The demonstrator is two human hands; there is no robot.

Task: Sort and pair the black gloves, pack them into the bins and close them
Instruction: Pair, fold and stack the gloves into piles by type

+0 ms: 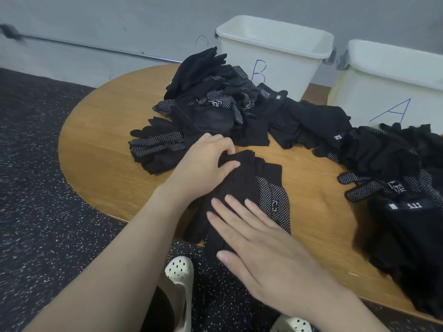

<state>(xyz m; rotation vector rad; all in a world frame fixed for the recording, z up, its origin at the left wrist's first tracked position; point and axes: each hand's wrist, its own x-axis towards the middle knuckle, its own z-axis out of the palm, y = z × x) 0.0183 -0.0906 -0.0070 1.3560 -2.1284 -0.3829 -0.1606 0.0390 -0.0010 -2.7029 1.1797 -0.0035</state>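
A pair of black gloves with white-dotted palms lies stacked at the near edge of the round wooden table. My left hand pinches the cuff end of this pair, fingers curled on the fabric. My right hand lies flat on the finger end, fingers straight, pressing down. A big heap of black gloves sits at the back of the table. More gloves trail to the right. Two white bins stand behind, one marked B, one marked A, both open and with no lid in sight.
A smaller stack of dotted gloves lies left of my left hand. Dark speckled floor surrounds the table. My white perforated shoes show below the table edge. A grey wall with a rail runs behind.
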